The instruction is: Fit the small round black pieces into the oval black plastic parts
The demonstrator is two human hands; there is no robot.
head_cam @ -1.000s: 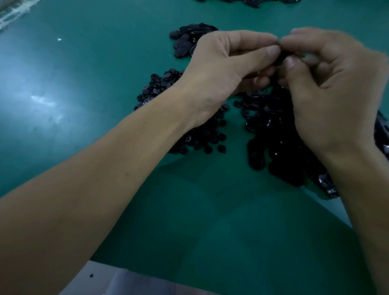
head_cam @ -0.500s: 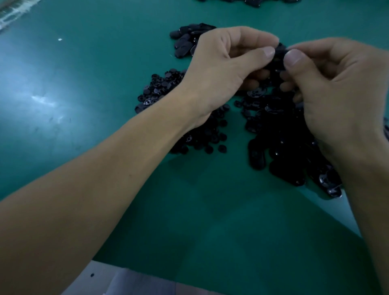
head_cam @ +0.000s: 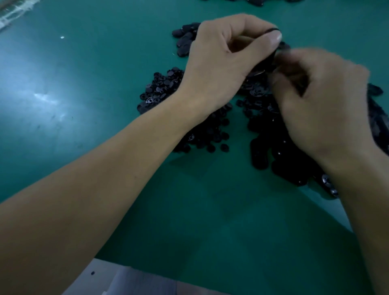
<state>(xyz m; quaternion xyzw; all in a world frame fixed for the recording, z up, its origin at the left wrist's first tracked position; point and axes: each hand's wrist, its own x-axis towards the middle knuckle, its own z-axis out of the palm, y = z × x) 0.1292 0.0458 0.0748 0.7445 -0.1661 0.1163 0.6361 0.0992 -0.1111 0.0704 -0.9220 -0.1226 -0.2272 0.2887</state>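
Observation:
My left hand (head_cam: 221,63) pinches an oval black part (head_cam: 268,61) between thumb and fingers, above the piles. My right hand (head_cam: 324,105) is blurred, its curled fingers just right of and below that part. Whether they hold a small round piece is hidden. A heap of small round black pieces (head_cam: 162,88) lies under my left wrist. A heap of oval black parts (head_cam: 273,151) lies under my right hand.
A smaller group of oval parts (head_cam: 185,40) lies behind my left hand on the green table (head_cam: 84,105). More black parts (head_cam: 256,2) show at the top edge. The table's near edge and a pale surface (head_cam: 126,280) are at the bottom.
My right hand has dropped down and toward me, away from the left thumb tip, and is blurred with motion. My left hand stays in place with the oval part.

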